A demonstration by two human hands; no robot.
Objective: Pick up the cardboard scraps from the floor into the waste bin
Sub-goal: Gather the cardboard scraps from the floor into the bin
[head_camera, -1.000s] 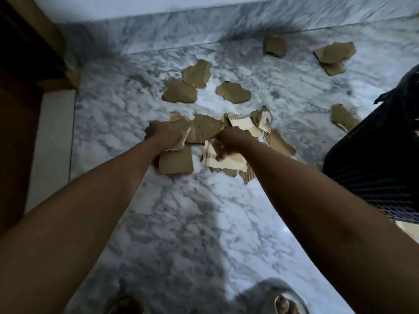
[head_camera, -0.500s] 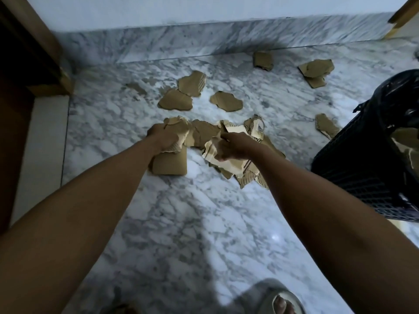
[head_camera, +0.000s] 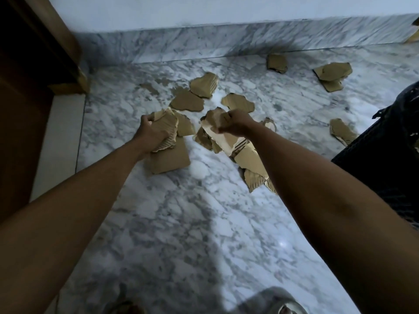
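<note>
Torn brown cardboard scraps lie scattered on the marble floor. My left hand [head_camera: 152,132] is closed around a bunch of scraps [head_camera: 169,126], lifted a little above a flat square piece [head_camera: 170,158]. My right hand [head_camera: 235,125] grips another bundle of scraps [head_camera: 226,139] that trails down to the floor. Beyond my hands lie loose scraps [head_camera: 187,103], [head_camera: 238,103]; further ones sit near the wall [head_camera: 276,63], [head_camera: 332,72] and beside the bin [head_camera: 342,131]. The black mesh waste bin [head_camera: 385,159] stands at the right edge, partly out of frame.
A dark wooden door and its frame [head_camera: 34,64] fill the left side. A marble skirting [head_camera: 226,39] runs along the far wall. My foot in a grey slipper [head_camera: 278,302] shows at the bottom edge.
Both hands have closed on their bundles and lifted them off the floor, with scraps now hanging from each. The view has tilted up, so more of the far wall shows.
</note>
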